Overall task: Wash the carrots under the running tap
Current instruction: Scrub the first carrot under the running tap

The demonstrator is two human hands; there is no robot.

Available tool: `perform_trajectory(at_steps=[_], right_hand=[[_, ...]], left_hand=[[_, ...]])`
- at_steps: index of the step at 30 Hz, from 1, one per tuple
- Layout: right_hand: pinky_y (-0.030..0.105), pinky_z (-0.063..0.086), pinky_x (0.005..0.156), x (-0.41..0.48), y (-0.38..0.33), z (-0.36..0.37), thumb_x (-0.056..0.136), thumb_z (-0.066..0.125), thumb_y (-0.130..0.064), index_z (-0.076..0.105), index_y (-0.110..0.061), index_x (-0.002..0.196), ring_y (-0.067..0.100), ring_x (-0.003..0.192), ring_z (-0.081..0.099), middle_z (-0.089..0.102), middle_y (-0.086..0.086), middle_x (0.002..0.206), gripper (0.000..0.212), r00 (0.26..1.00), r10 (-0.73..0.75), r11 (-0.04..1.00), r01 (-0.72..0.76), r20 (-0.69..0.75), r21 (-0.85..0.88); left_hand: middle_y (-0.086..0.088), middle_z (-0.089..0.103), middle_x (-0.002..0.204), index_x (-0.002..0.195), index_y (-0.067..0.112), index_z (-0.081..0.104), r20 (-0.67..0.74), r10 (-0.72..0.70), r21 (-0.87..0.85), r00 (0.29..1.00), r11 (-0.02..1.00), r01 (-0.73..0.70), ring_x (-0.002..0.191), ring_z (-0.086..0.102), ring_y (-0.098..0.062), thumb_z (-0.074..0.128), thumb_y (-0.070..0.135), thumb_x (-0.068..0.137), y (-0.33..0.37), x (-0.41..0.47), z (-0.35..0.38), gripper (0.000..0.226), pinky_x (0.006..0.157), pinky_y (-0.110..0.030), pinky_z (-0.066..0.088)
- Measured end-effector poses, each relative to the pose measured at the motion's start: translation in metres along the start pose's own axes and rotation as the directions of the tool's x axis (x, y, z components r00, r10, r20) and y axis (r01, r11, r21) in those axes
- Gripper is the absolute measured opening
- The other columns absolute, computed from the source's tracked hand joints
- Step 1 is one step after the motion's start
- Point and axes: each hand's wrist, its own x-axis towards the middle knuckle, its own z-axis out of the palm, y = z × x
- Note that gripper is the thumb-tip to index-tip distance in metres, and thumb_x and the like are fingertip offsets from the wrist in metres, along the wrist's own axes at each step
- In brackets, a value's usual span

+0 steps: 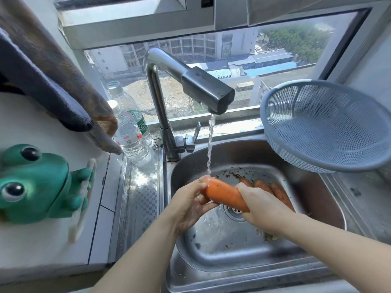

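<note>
- Steel sink (222,248): basin wet, flecked with dirt.
- Grey colander (325,127): on the sink's far right corner, tilted.
- Tap (207,89): a thin stream of water (210,144) falls onto the carrot's thick end.
- Left hand (188,208): fingers curled round the carrot's thick end.
- Right hand (262,208): closed round the narrow end.
- Carrot (222,194): held over the drain.
- Unwashed carrots (275,190): lying on the sink floor behind the right hand.

Both hands (190,205) (261,205) grip a carrot (224,194) under the running tap (208,90)
</note>
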Motion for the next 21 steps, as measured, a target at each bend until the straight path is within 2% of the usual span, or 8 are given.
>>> perform_trajectory(at_steps=[3, 7, 10, 15, 17, 19, 20, 21], right_hand=[[0.037, 0.048, 0.081, 0.0, -0.003, 0.002, 0.085, 0.056, -0.015, 0.042, -0.02, 0.1, 0.023, 0.09, 0.061, 0.058, -0.002, 0.093, 0.021, 1.0, 0.018, 0.999, -0.018, 0.013, -0.029], [0.039, 0.046, 0.087, -0.001, -0.01, 0.011, 0.085, 0.051, -0.01, 0.038, -0.02, 0.097, 0.027, 0.101, 0.061, 0.06, 0.002, 0.111, 0.02, 0.996, 0.08, 0.995, -0.077, 0.047, -0.058], [0.041, 0.044, 0.097, -0.003, -0.015, 0.019, 0.086, 0.047, -0.005, 0.041, -0.018, 0.104, 0.03, 0.118, 0.056, 0.055, 0.007, 0.129, 0.023, 0.989, 0.122, 0.99, -0.116, 0.08, -0.079], [0.035, 0.047, 0.09, 0.002, -0.014, 0.027, 0.085, 0.048, -0.004, 0.038, -0.018, 0.104, 0.028, 0.112, 0.059, 0.06, 0.007, 0.122, 0.025, 0.974, 0.183, 0.982, -0.177, 0.13, -0.059], [0.033, 0.047, 0.089, 0.004, -0.015, 0.032, 0.087, 0.05, -0.008, 0.041, -0.017, 0.116, 0.026, 0.114, 0.058, 0.058, 0.005, 0.121, 0.031, 0.967, 0.208, 0.978, -0.202, 0.149, -0.051], [0.032, 0.048, 0.078, 0.008, -0.018, 0.039, 0.088, 0.055, -0.012, 0.042, -0.016, 0.118, 0.024, 0.103, 0.062, 0.06, 0.003, 0.112, 0.033, 0.962, 0.221, 0.975, -0.218, 0.161, -0.033], [0.032, 0.048, 0.075, 0.011, -0.02, 0.042, 0.088, 0.056, -0.013, 0.042, -0.016, 0.117, 0.024, 0.099, 0.063, 0.06, 0.001, 0.106, 0.033, 0.961, 0.226, 0.974, -0.226, 0.158, -0.018], [0.032, 0.047, 0.072, 0.013, -0.023, 0.043, 0.089, 0.056, -0.012, 0.042, -0.015, 0.116, 0.024, 0.097, 0.063, 0.058, 0.0, 0.101, 0.031, 0.961, 0.231, 0.973, -0.233, 0.152, -0.005]], left_hand=[[-0.008, 0.057, 0.075, 0.109, 0.003, 0.061, -0.035, -0.003, 0.007, 0.999, 1.0, 0.004, 0.046, 0.061, -0.009, 0.046, 0.002, 0.095, -0.002, -0.002, 0.003, 0.02, 0.076, -0.042, 0.057], [-0.011, 0.057, 0.077, 0.086, 0.004, 0.061, -0.29, -0.029, 0.051, 0.957, 0.998, 0.045, 0.062, 0.06, -0.021, 0.058, 0.011, 0.092, -0.012, 0.017, 0.008, 0.009, 0.051, -0.033, 0.057], [-0.014, 0.06, 0.076, 0.093, 0.002, 0.06, -0.411, -0.046, 0.036, 0.91, 0.997, 0.067, 0.068, 0.058, -0.025, 0.054, 0.016, 0.094, -0.026, 0.039, 0.005, 0.015, 0.061, -0.037, 0.054], [-0.017, 0.058, 0.083, 0.095, -0.002, 0.053, -0.222, -0.08, -0.105, 0.972, 0.993, 0.058, 0.075, 0.058, -0.022, 0.04, 0.013, 0.103, -0.035, 0.038, -0.002, 0.022, 0.077, -0.04, 0.051], [-0.018, 0.056, 0.089, 0.114, -0.01, 0.048, -0.168, -0.062, -0.071, 0.984, 0.996, 0.05, 0.075, 0.056, -0.021, 0.039, 0.006, 0.102, -0.039, 0.039, -0.009, 0.022, 0.078, -0.038, 0.05], [-0.025, 0.053, 0.112, 0.142, -0.007, 0.025, -0.178, -0.037, -0.025, 0.983, 0.999, 0.033, 0.078, 0.056, -0.021, 0.042, 0.002, 0.099, -0.042, 0.047, -0.013, 0.047, 0.074, -0.037, 0.051], [-0.025, 0.052, 0.119, 0.145, -0.003, 0.025, -0.185, -0.027, 0.012, 0.982, 0.999, 0.03, 0.079, 0.056, -0.021, 0.044, 0.004, 0.099, -0.042, 0.048, -0.012, 0.05, 0.072, -0.036, 0.051], [-0.02, 0.054, 0.115, 0.138, 0.002, 0.037, -0.226, -0.01, 0.071, 0.974, 0.997, 0.027, 0.08, 0.056, -0.02, 0.046, 0.007, 0.099, -0.042, 0.051, -0.01, 0.041, 0.071, -0.036, 0.05]])
